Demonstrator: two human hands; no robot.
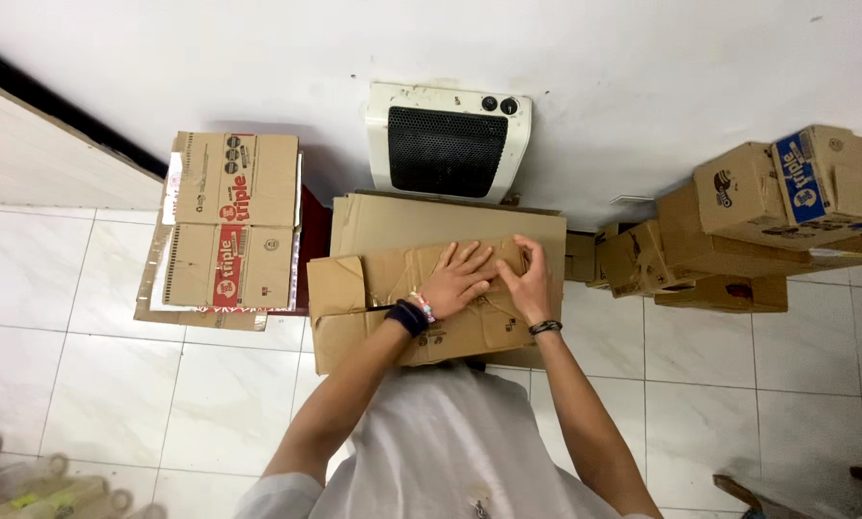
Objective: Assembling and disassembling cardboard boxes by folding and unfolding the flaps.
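Flattened cardboard box (393,308): plain brown, creased and scuffed, with strips of clear tape and small dark printed marks on its face, lying topmost on a stack of flattened cartons (431,223) directly in front of you, below a white wall heater (447,141). Your left hand (458,282) lies palm down on it, fingers spread apart and pressed flat, a dark wristband at the wrist. Your right hand (528,279) sits just beside the left, touching the same sheet, fingers curled together near its upper edge; whether they pinch tape or card you cannot tell. To your left, a pile of flat printed cartons (231,221); to your right, assembled cardboard boxes (767,221) stacked against the wall; white tiled floor (85,384).
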